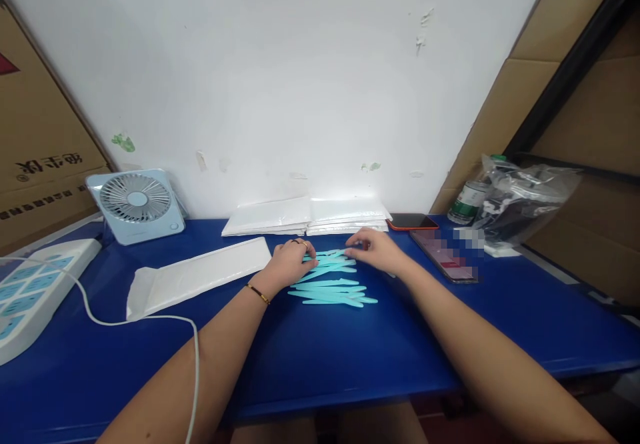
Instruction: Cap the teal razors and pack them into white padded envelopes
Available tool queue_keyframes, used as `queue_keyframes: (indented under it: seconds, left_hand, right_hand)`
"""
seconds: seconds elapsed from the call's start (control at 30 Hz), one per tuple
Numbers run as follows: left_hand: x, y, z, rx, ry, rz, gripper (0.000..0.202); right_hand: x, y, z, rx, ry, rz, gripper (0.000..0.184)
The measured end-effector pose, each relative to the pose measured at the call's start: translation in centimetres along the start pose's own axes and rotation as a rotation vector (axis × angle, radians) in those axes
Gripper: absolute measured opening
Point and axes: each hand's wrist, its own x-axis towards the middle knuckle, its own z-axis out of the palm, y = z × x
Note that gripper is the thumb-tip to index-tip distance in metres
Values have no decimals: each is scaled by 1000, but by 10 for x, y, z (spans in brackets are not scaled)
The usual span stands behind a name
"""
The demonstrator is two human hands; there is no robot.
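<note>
Several slim, flat turquoise plastic sticks (327, 285) lie in a loose row on the blue table, roughly side by side, some crossing. At the far end of the row, my left hand (291, 262) has its fingers closed at the left ends of the sticks, with a bracelet and rings on it. Opposite it, my right hand (376, 249) pinches at the right end of the farthest sticks with thumb and forefinger. The fingers partly hide those ends. A white padded envelope (200, 276) lies flat to the left of my left hand.
Stacked white envelopes (347, 216) rest against the wall. On the left are a light blue fan (135, 205), a power strip (45, 291) and a white cable (195, 357) crossing my left forearm. Two phones (413, 221), a bottle (469, 203) and a plastic bag (520, 197) stand right.
</note>
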Motion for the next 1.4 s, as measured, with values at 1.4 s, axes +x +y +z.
queue_keyframes:
  seconds: [1.4]
  left_hand:
    - [-5, 22, -7, -65, 3, -30, 17]
  right_hand:
    - [-7, -4, -14, 582, -306, 35, 25]
